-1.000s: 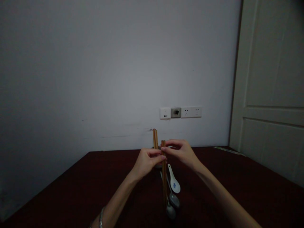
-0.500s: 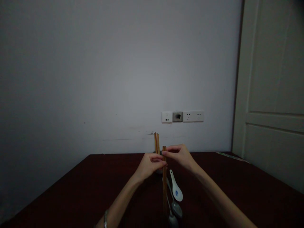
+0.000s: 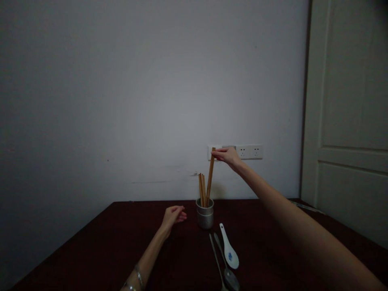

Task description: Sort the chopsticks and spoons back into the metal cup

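Pinched near their top ends, wooden chopsticks (image 3: 210,173) slant down from my right hand (image 3: 228,155), their lower ends inside the rim of a metal cup (image 3: 205,219). Several other chopsticks (image 3: 201,188) lean in the same cup. My left hand (image 3: 174,217) is off to the left of the cup, holding nothing, with its fingers loosely bent and apart. In front of the cup lie a white soup spoon (image 3: 230,255) with a blue mark and two metal spoons (image 3: 231,279), one partly cut off by the lower edge of the view.
The dark red table (image 3: 130,238) meets a pale wall (image 3: 151,101) at the back. Wall sockets (image 3: 250,152) sit behind my right hand. A light panelled door (image 3: 351,121) stands on the right, and a thin strip (image 3: 307,207) lies near the table's back right edge.
My right hand has raised the chopsticks and carried them over to the cup. My left hand has let go of them and moved left and down, uncovering the cup.
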Demonstrator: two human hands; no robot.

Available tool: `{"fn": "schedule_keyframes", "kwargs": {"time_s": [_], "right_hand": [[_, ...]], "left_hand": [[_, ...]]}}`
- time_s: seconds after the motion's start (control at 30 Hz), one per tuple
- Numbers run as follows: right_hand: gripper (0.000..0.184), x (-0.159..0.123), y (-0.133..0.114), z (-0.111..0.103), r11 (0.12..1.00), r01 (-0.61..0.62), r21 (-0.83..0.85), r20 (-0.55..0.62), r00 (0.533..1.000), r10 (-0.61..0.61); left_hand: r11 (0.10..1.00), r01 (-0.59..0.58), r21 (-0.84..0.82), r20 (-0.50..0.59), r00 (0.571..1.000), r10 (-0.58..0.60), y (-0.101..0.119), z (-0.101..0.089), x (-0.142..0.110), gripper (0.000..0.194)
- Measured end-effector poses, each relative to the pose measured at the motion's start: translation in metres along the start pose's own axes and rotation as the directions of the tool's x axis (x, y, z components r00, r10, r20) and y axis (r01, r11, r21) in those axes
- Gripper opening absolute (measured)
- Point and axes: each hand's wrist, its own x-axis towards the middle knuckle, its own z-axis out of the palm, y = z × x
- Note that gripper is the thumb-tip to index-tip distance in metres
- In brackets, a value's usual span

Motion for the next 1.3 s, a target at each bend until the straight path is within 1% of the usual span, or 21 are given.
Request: {"fn": "schedule_keyframes", "kwargs": {"time_s": [0.07, 0.13, 0.2, 0.27, 0.37, 0.53, 0.63, 0.77, 0.9, 1.0, 1.17, 1.3], "right_hand": [[0.02, 0.02, 0.004, 0.003, 0.998, -0.014, -0.053, -0.037, 0.999, 0.012], [0.018, 0.034, 0.012, 0.008, 0.992, -0.034, -0.125, -0.06, 0.998, 0.027], [0.016, 0.043, 0.023, 0.012, 0.983, -0.048, -0.177, -0.063, 0.997, 0.037], [0.015, 0.046, 0.037, 0.016, 0.977, -0.063, -0.203, -0.058, 0.997, 0.052], [0.014, 0.045, 0.061, 0.021, 0.965, -0.095, -0.243, -0.045, 0.995, 0.087], [0.01, 0.034, 0.097, 0.026, 0.943, -0.161, -0.29, -0.029, 0.987, 0.159], [0.009, 0.029, 0.113, 0.028, 0.932, -0.196, -0.305, -0.02, 0.98, 0.2], [0.011, 0.023, 0.13, 0.03, 0.923, -0.227, -0.31, 0.01, 0.97, 0.242], [0.012, 0.016, 0.141, 0.033, 0.916, -0.252, -0.311, 0.035, 0.961, 0.276], [0.012, 0.012, 0.145, 0.036, 0.915, -0.265, -0.304, 0.031, 0.957, 0.287], [0.011, 0.006, 0.14, 0.038, 0.921, -0.283, -0.267, 0.021, 0.954, 0.299], [0.011, 0.001, 0.133, 0.038, 0.921, -0.322, -0.218, 0.018, 0.943, 0.333]], "left_hand": [[0.999, 0.042, 0.0, -0.046, 0.998, -0.042, -0.018, -0.011, 0.008, 0.033], [0.997, 0.073, -0.009, -0.078, 0.994, -0.073, -0.03, -0.018, 0.013, 0.032], [0.996, 0.086, -0.021, -0.091, 0.992, -0.087, -0.036, -0.021, 0.014, 0.03], [0.996, 0.081, -0.023, -0.083, 0.993, -0.083, -0.039, -0.021, 0.015, 0.03], [0.998, 0.061, 0.011, -0.071, 0.996, -0.06, -0.041, -0.021, 0.017, 0.03], [0.998, 0.031, 0.047, -0.073, 0.997, -0.028, -0.046, -0.022, 0.021, 0.033], [0.999, 0.027, 0.046, -0.074, 0.997, -0.024, -0.047, -0.022, 0.021, 0.033], [0.998, 0.022, 0.056, -0.078, 0.997, -0.018, -0.045, -0.02, 0.018, 0.031], [0.998, 0.018, 0.067, -0.08, 0.997, -0.013, -0.044, -0.02, 0.017, 0.027], [0.998, 0.015, 0.067, -0.082, 0.997, -0.009, -0.045, -0.021, 0.017, 0.025], [0.998, 0.002, 0.056, -0.078, 0.997, 0.003, -0.045, -0.021, 0.016, 0.021], [0.998, 0.004, 0.057, -0.078, 0.997, 0.0, -0.045, -0.021, 0.015, 0.02]]}}
